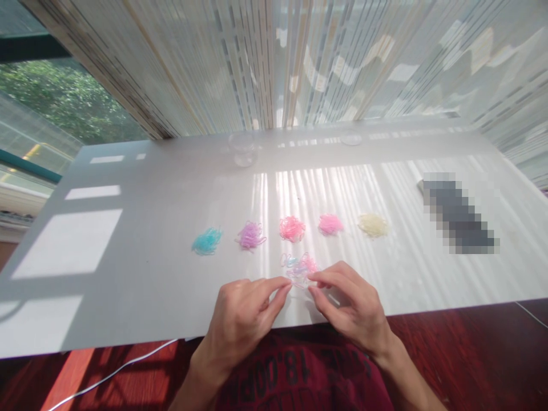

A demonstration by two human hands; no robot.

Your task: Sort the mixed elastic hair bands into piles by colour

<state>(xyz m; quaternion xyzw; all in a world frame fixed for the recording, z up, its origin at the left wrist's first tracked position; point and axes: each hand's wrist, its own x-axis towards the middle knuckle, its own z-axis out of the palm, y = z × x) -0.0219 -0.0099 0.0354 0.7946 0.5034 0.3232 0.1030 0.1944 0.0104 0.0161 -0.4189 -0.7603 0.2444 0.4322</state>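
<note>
Low on the white table, a small mixed pile of thin elastic bands (305, 265) in pink, purple and blue lies just beyond my fingertips. My left hand (250, 308) is at its near left side, thumb and index finger pinched together; what is between them, if anything, is too small to make out. At the near right of the pile, my right hand (353, 302) has its thumb and index fingertips a little apart, with nothing visible held between them. Sorted heaps lie beyond: blue bands (207, 241), purple bands (250, 236), coral bands (292, 228), pink bands (330, 224) and pale yellow bands (373, 225).
A clear round container (243, 149) stands toward the back of the white table (162, 205), and a clear disc-shaped lid (351, 137) lies farther right. A dark pixelated object (459, 214) rests at the right. A striped curtain (240, 63) hangs behind.
</note>
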